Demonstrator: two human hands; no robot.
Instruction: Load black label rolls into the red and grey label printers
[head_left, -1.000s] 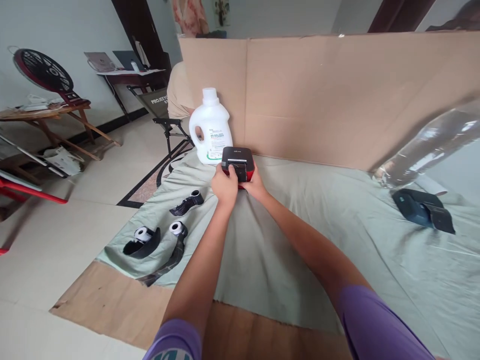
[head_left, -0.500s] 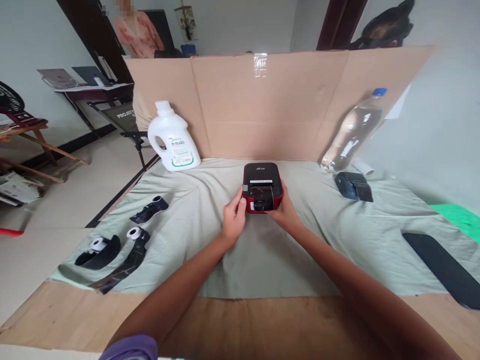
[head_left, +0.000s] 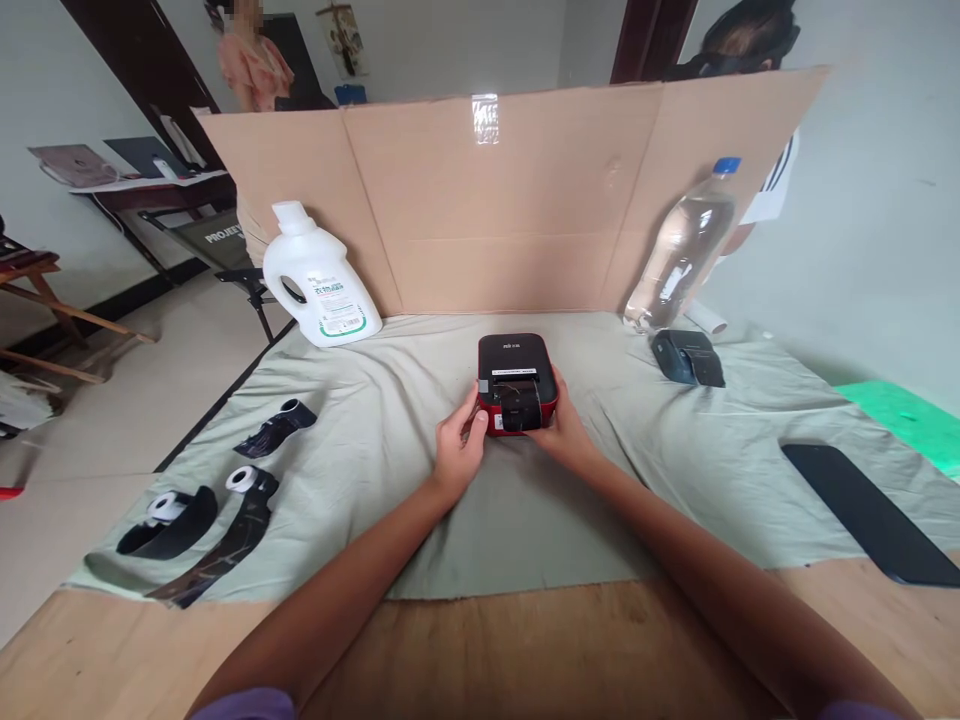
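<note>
A small black and red label printer (head_left: 514, 355) rests on the green cloth in front of me, with a dark strip of paper (head_left: 520, 408) curling out of its slot. My left hand (head_left: 460, 445) grips its left side, thumb toward the front corner. On the opposite side, my right hand (head_left: 566, 425) is closed round the right edge, its fingers partly hidden behind the printer. Several rolls of dark paper lie at the left, among them a partly unrolled one (head_left: 238, 520), one with a wide curl (head_left: 180, 520) and a smaller one (head_left: 276, 428).
A cardboard panel (head_left: 495, 190) stands at the back. Before it are a white detergent jug (head_left: 322, 280) and a leaning clear bottle (head_left: 686, 240). A second dark printer (head_left: 686, 358) and a black phone (head_left: 870, 510) lie at right. Two people are behind the panel.
The whole view has shifted slightly, so the scene sits a little further left. Both hands keep their hold on the printer, which stays about where it was on the cloth.
</note>
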